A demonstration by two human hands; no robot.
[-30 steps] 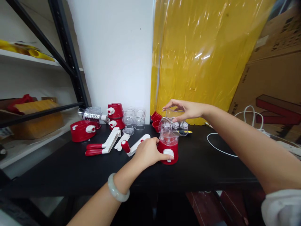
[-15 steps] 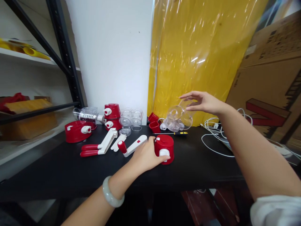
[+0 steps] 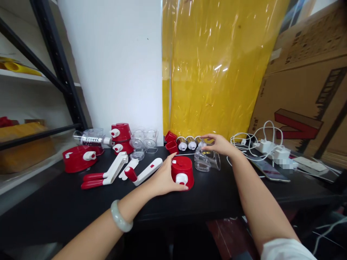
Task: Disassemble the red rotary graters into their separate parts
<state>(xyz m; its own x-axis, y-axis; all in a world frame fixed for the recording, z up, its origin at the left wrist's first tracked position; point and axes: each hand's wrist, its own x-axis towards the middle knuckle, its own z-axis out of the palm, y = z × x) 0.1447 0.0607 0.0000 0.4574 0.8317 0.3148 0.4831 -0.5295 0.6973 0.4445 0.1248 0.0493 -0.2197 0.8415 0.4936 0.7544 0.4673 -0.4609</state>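
Note:
My left hand [image 3: 162,179] is wrapped round the side of a red plastic base [image 3: 182,164] with a white knob [image 3: 181,178], which stands on the black table. My right hand [image 3: 219,144] pinches the upper part of a clear plastic housing [image 3: 202,163] just right of the base. I cannot tell whether the housing touches the table. Close to my left hand lies a white crank handle [image 3: 148,171] with a red grip. Behind my right fingers, several metallic drums with white ends [image 3: 192,144] lie beside small red cups [image 3: 171,146]. A screwdriver is partly hidden by the housing.
On the left are red-handled white arms [image 3: 108,174], a wide red base [image 3: 78,159], stacked red bases [image 3: 121,135] and clear parts [image 3: 143,139]. White cables [image 3: 267,144], chargers and a phone [image 3: 269,170] lie at right, before a large cardboard box [image 3: 300,97].
My right hand has lowered the clear housing to about table level, next to the red base. The drums behind now show. My left hand keeps its hold, and the view has shifted right.

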